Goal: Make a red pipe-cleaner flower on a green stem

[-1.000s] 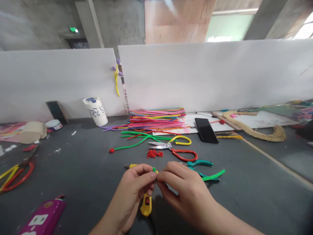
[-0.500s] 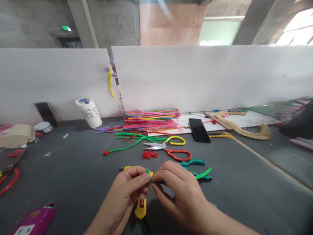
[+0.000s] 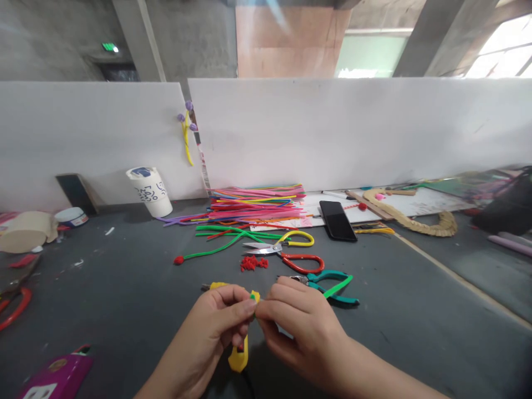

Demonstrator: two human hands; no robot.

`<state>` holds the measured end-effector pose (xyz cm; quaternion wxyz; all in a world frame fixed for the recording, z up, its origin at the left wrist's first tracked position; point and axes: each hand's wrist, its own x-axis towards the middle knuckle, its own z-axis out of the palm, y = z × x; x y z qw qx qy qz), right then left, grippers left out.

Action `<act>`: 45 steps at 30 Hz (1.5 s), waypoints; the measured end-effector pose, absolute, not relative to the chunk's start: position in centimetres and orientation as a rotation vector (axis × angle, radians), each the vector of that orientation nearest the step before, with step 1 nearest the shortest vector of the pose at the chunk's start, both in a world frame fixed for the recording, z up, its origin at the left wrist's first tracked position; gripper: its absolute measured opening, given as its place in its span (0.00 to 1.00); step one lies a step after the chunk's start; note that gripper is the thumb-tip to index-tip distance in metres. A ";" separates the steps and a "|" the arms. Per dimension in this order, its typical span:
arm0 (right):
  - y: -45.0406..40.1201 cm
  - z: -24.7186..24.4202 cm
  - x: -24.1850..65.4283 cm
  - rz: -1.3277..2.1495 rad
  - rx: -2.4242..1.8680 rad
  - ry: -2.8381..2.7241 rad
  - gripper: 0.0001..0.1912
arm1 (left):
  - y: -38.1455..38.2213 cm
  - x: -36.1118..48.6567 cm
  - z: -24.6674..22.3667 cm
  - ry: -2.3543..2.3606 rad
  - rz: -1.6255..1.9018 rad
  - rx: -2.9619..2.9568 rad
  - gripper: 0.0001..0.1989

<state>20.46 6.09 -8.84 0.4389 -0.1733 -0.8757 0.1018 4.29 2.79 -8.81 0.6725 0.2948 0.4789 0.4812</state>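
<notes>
A green pipe cleaner [image 3: 338,287] runs through my right hand [image 3: 301,324], its long end sticking out behind toward the upper right. My left hand [image 3: 214,327] pinches the short front end, and the fingertips of both hands meet there. Below and behind the fingers lies a yellow tool [image 3: 238,360] with a cord, partly hidden by my left hand. Teal-handled pliers [image 3: 328,277] rest just beyond my right hand. Scissors [image 3: 276,249] with one yellow and one red handle lie open farther back, near small red pieces [image 3: 252,263].
Behind are a bundle of coloured pipe cleaners [image 3: 257,205], a green stem with a red tip [image 3: 211,252], a black phone [image 3: 337,220] and a white cup [image 3: 150,192]. A purple box [image 3: 58,377] sits at the lower left, near red-handled scissors [image 3: 20,310].
The green pipe cleaner's free end has swung slightly left and tilts up more steeply. My right hand has turned a little, and less green shows between the fingertips.
</notes>
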 end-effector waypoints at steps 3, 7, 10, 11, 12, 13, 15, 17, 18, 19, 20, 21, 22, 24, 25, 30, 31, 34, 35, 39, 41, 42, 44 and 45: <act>6.3 -8.8 20.7 0.323 -0.418 -2.217 0.10 | 2.9 4.1 -8.8 1.079 1.053 0.696 0.11; 6.7 -9.4 20.7 0.221 -0.468 -2.209 0.09 | 3.0 4.3 -8.7 1.216 1.059 0.932 0.12; 6.7 -9.6 20.5 0.177 -0.443 -2.230 0.10 | 2.8 4.5 -8.4 1.366 1.067 1.179 0.11; 6.7 -9.6 20.5 0.205 -0.436 -2.230 0.10 | 2.7 4.6 -8.2 1.396 1.057 1.265 0.11; 6.7 -9.4 20.4 0.246 -0.431 -2.224 0.10 | 2.6 4.6 -8.0 1.421 1.039 1.355 0.11; 6.7 -9.2 20.4 0.294 -0.430 -2.220 0.10 | 2.5 4.7 -7.8 1.438 1.022 1.430 0.12; 6.8 -8.9 20.6 0.390 -0.428 -2.222 0.10 | 2.4 4.6 -7.4 1.444 0.994 1.501 0.12; 7.0 -8.8 20.8 0.444 -0.445 -2.243 0.10 | 2.4 4.6 -7.1 1.455 0.981 1.507 0.12; 7.1 -8.9 20.9 0.439 -0.456 -2.255 0.10 | 2.5 4.5 -7.0 1.461 0.971 1.479 0.12; 7.2 -8.9 21.0 0.414 -0.463 -2.268 0.10 | 2.6 4.5 -7.0 1.460 0.954 1.433 0.11; 7.3 -9.0 21.0 0.370 -0.468 -2.282 0.10 | 2.7 4.4 -7.0 1.459 0.933 1.376 0.10; 7.3 -9.1 21.1 0.315 -0.471 -2.296 0.11 | 2.8 4.4 -7.1 1.459 0.914 1.314 0.10; 7.4 -9.2 21.1 0.257 -0.470 -2.312 0.12 | 2.9 4.3 -7.3 1.454 0.896 1.256 0.10; 7.4 -9.3 21.2 0.159 -0.470 -2.358 0.13 | 3.1 4.2 -7.6 1.446 0.883 1.183 0.11; 7.3 -9.3 21.2 0.110 -0.472 -2.385 0.13 | 3.2 4.1 -7.7 1.442 0.886 1.170 0.11; 7.0 -9.3 21.5 -0.049 -0.458 -2.451 0.15 | 3.4 3.8 -8.0 1.403 0.886 1.138 0.12; 7.0 -9.3 21.5 -0.025 -0.455 -2.436 0.14 | 3.4 3.8 -8.0 1.403 0.882 1.134 0.12; 6.9 -9.5 21.4 0.049 -0.474 -2.403 0.12 | 3.3 3.9 -7.9 1.413 0.884 1.146 0.12; 6.9 -9.5 21.4 0.057 -0.476 -2.405 0.12 | 3.2 3.9 -7.9 1.425 0.882 1.170 0.11; 7.0 -9.2 21.2 0.129 -0.465 -2.427 0.13 | 3.0 3.8 -7.9 1.488 0.867 1.375 0.08; 7.1 -8.9 21.3 0.198 -0.472 -2.437 0.12 | 2.9 3.7 -8.0 1.480 0.853 1.439 0.07; 7.2 -8.7 21.4 0.237 -0.476 -2.448 0.12 | 3.0 3.6 -8.0 1.458 0.846 1.438 0.07; 7.4 -8.4 21.6 0.325 -0.473 -2.472 0.11 | 3.1 3.6 -8.1 1.398 0.833 1.394 0.06; 7.5 -8.3 21.7 0.369 -0.469 -2.477 0.10 | 3.1 3.5 -8.2 1.374 0.834 1.367 0.06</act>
